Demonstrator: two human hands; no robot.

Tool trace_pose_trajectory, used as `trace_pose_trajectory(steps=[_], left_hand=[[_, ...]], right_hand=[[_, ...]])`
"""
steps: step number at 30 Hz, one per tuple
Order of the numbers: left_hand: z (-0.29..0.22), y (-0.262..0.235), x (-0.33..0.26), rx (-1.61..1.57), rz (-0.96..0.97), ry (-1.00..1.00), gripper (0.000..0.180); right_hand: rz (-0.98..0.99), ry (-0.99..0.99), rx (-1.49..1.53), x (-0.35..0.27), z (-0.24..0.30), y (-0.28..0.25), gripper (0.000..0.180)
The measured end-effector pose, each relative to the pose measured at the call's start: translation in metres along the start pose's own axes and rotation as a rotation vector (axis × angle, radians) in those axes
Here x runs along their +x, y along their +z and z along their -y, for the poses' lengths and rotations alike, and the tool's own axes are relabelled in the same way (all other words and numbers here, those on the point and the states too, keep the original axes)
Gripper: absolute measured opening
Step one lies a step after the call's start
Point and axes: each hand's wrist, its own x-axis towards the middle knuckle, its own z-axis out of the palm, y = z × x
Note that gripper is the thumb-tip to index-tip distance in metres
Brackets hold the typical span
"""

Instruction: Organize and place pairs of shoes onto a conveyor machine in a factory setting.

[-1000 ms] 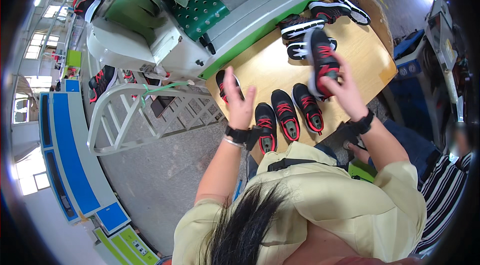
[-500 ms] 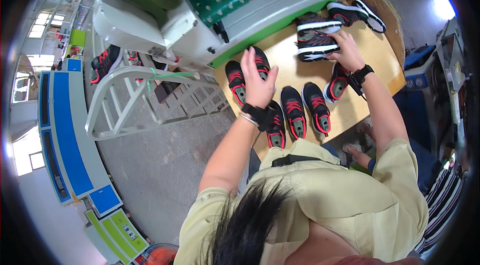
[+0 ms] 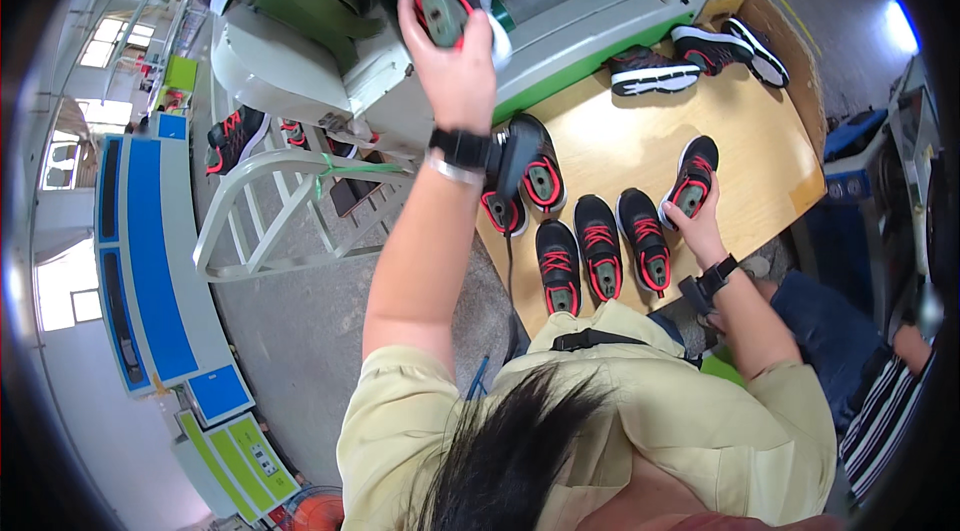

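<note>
Seen from above the person's head, dark hair and a pale yellow shirt fill the lower middle and hide the near edge of the wooden counter (image 3: 640, 146). The left hand (image 3: 455, 66) is raised high, away from the counter, over a green and white machine (image 3: 330, 41). Its grip is clenched around a black and red sneaker (image 3: 447, 1), held sole-out near the top of the picture; the fingers are hidden behind the shoe, and something pale beside it is hard to make out, perhaps a second shoe. A black wristband and bracelet sit on that wrist.

The right hand (image 3: 700, 226) rests low on the counter, its grip grasping the heel of another black and red sneaker (image 3: 692, 176), which lies flat on the wood. Just to its left, three matching sneakers (image 3: 600, 256) lie side by side at the near edge, with two more (image 3: 525, 176) at the counter's left edge, partly covered by the raised forearm. Three black sneakers with white soles (image 3: 690, 56) lie at the far edge by the machine.

The middle of the counter is bare wood. To the left, a white metal frame (image 3: 270, 211) stands over grey floor. At right, another person's striped sleeve (image 3: 885, 411) is cut off by the rim.
</note>
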Motion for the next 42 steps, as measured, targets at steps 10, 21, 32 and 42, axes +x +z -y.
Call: trace_pose_trajectory(steps=[10, 21, 32, 42], left_hand=[[0.058, -0.017, 0.036, 0.318, 0.068, 0.01, 0.083], [0.052, -0.076, -0.151, 0.851, 0.703, -0.084, 0.07], [0.106, -0.106, -0.193, 1.099, 0.734, -0.207, 0.084], [0.102, -0.102, -0.193, 1.16, 0.758, -0.292, 0.088]], right_hand=[[-0.032, -0.135, 0.217, 0.037, 0.11, -0.02, 0.061], [-0.244, -0.717, -0.587, 0.29, 0.255, 0.106, 0.068], [0.671, -0.567, -0.713, 0.05, 0.072, 0.06, 0.052], [0.5, -0.478, -0.619, -0.029, 0.033, 0.047, 0.027]])
